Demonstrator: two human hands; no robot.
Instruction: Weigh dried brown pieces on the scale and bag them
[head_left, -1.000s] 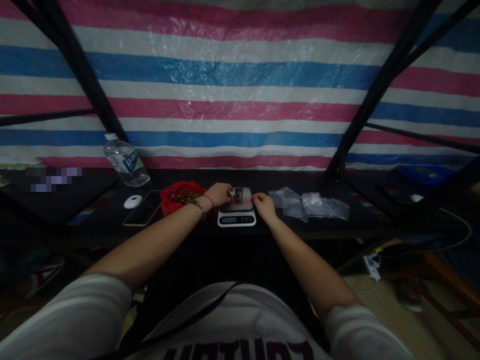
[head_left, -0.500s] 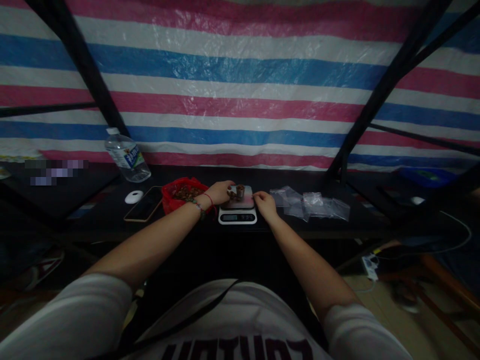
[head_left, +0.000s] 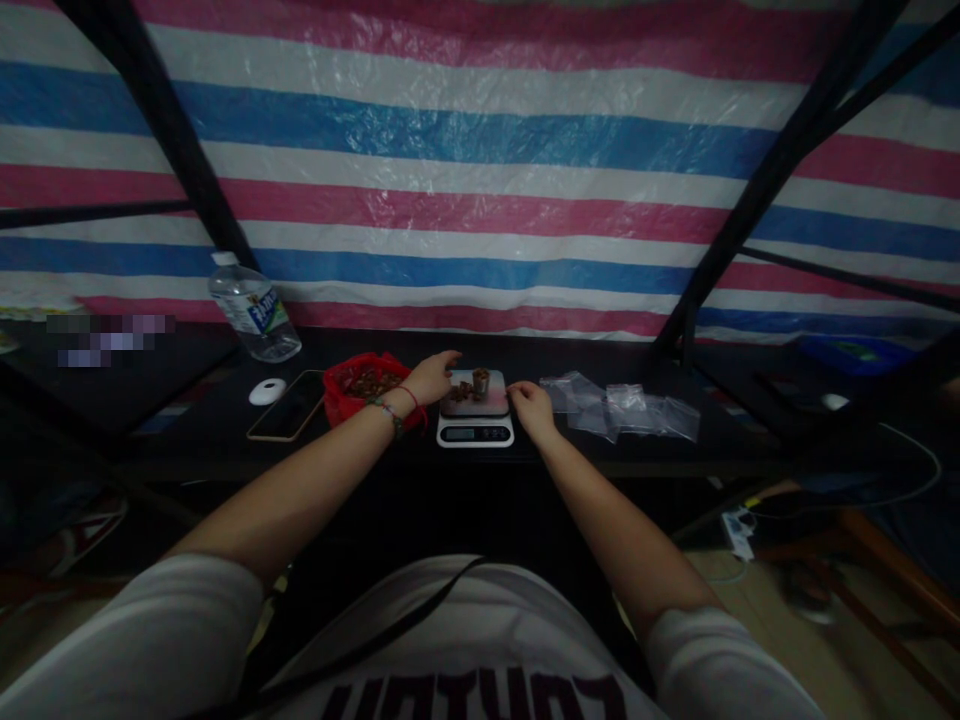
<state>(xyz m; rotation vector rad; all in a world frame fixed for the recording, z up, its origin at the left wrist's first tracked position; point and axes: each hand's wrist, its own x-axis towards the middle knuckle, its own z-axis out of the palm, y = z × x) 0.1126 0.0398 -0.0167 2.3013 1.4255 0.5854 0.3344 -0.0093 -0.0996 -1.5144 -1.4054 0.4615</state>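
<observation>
A white kitchen scale (head_left: 475, 436) with a lit display stands on the black table. On its plate are a small metal cup (head_left: 481, 384) with brown pieces in it and a loose pile of small brown pieces (head_left: 460, 391). My left hand (head_left: 433, 377) is over the scale's left edge, fingers stretched out and apart from the pile. Left of it lies a red bag (head_left: 339, 402), open at the top, full of brown pieces. My right hand (head_left: 531, 405) rests by the scale's right edge with fingers curled together; whether they hold anything is hidden.
Clear plastic bags (head_left: 634, 408) lie to the right. On the left are a phone (head_left: 286, 406), a white mouse-shaped object (head_left: 267, 391) and a large plastic bottle (head_left: 259, 310). Striped sheeting (head_left: 465, 150) hangs behind the table between dark metal posts (head_left: 720, 230).
My left hand has lifted off the pile on the scale and drawn slightly back to the left, uncovering the brown pieces. The right hand, cup and scale have stayed put.
</observation>
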